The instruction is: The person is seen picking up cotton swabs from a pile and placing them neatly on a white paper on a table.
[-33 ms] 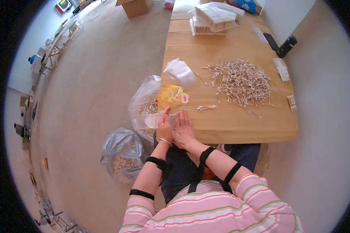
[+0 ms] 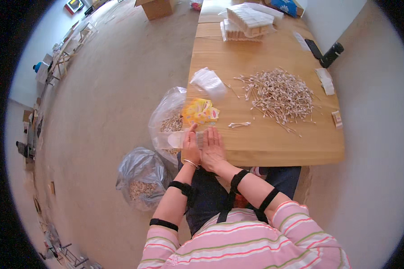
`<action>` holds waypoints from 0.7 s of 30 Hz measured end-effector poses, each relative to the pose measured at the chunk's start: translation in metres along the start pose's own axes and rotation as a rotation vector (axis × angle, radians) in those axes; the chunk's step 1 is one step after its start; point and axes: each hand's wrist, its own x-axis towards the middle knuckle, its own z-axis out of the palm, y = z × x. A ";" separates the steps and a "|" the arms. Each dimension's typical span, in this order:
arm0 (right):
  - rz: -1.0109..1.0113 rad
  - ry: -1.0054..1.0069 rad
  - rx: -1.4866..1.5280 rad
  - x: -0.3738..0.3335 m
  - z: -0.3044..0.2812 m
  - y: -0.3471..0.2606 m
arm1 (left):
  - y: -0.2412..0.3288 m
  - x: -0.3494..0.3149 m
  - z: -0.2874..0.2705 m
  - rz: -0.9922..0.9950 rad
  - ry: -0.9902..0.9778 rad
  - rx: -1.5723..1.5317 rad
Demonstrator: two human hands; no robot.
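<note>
To the far left of the hands, below their level, a grey bag (image 2: 140, 160) with loose swabs in it rests on the floor. Closer, just left of the hands, a clear bag (image 2: 155, 117) also contains swabs, and a clear plastic piece (image 2: 175, 140) projects past the left hand (image 2: 191, 144). That hand is edge-on with fingers extended; whether it grips cannot be told. A row of swabs (image 2: 199, 140) lies between the hands, on the table (image 2: 278, 151). The right hand (image 2: 214, 145) lies flat, fingers straight and together. The step in hand appears to be squaring this row; the next move would call for even pressure from both sides. Right of the hands lie a small swab bundle (image 2: 239, 124) and, beyond, a large swab heap (image 2: 283, 93).
</note>
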 end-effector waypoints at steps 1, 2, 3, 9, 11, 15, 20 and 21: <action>0.009 -0.006 -0.021 0.001 -0.001 -0.002 | -0.001 0.001 -0.001 -0.001 0.007 -0.003; 0.019 -0.011 -0.042 0.001 -0.003 -0.003 | -0.001 0.002 -0.002 0.017 0.010 0.017; 0.015 -0.015 -0.045 0.001 -0.005 -0.004 | 0.000 0.002 -0.002 0.032 0.012 0.038; -0.048 -0.027 -0.042 -0.001 -0.008 0.003 | 0.011 -0.001 0.003 -0.012 -0.013 0.048; -0.034 -0.061 -0.053 -0.003 -0.008 0.004 | 0.019 -0.003 0.004 -0.002 -0.044 0.127; -0.048 -0.139 -0.114 -0.003 -0.007 -0.006 | 0.007 0.000 -0.021 0.093 -0.141 0.347; -0.035 -0.009 0.037 -0.002 -0.003 -0.006 | 0.045 0.015 -0.067 0.399 -0.244 0.981; -0.041 -0.010 0.040 -0.001 -0.002 -0.009 | 0.048 0.017 -0.077 0.382 -0.308 1.159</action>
